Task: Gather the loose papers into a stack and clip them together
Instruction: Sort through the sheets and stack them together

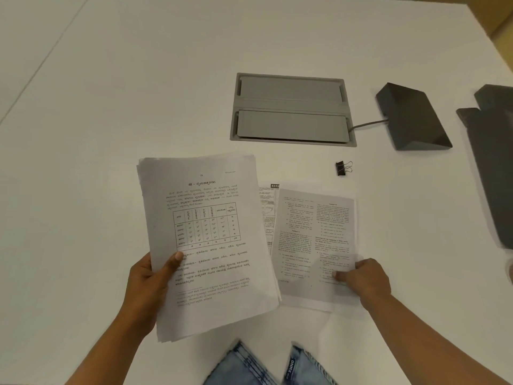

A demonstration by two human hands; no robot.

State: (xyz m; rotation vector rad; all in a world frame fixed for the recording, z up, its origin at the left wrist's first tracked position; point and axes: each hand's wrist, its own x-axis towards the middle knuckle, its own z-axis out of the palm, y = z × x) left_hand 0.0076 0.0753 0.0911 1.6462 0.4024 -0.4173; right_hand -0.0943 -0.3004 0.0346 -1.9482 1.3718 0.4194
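Currently the gathering step is in hand, not the clipping. My left hand (pixel 155 276) holds the gathered stack of papers (pixel 205 245) along its left edge, thumb (pixel 177 257) pressed on the top sheet and the other fingers hidden behind; the stack appears raised and tilted above the white table (pixel 111 107). My right hand (pixel 361 279) pinches the lower right corner of a loose two-column sheet (pixel 313 245), which lies just right of the stack. Beneath it another sheet (pixel 268 215) shows, partly covered by both. The black binder clip (pixel 342 168) sits untouched on the table beyond the loose sheets, near the grey cable hatch (pixel 291 109).

Judgement: the next move calls for bringing the pinched sheet onto the stack, then the remaining one, squaring the edges, and only then reaching for the clip.

Legible writing: the top sheet carries a heading beginning "III" in a non-Latin script above a table; the lower sheet shows "BAN" cut off. Remaining print is too small to read.
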